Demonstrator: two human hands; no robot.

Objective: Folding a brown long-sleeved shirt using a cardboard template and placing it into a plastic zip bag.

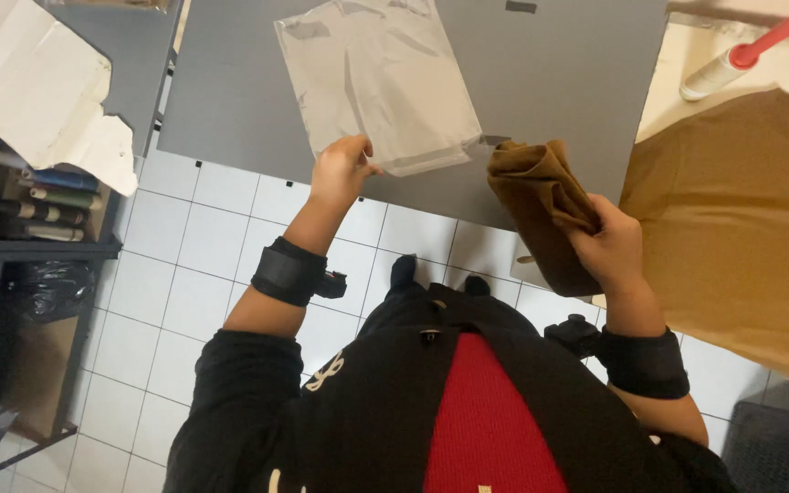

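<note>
A clear plastic bag (378,80) lies flat on the grey table (559,82), and its near edge is pinched between the fingers of the left hand (341,169). A folded brown cloth (545,205) is held up in the right hand (609,246), the fingers wrapped round its lower part just beyond the table's near edge.

The bag is judged to be very light, thin and slippery; it would crumple or slide if pushed, so it is best taken at its open edge, where it is already held. Whether only one layer of the film is gripped cannot be told from this view. The cloth appears soft and limp, with little weight; it would unfold if taken by a corner, so a grip across the folded bundle seems soundest.

More brown fabric (741,219) is spread at the right, and a white tube with a red nozzle (751,50) lies beyond it.
</note>
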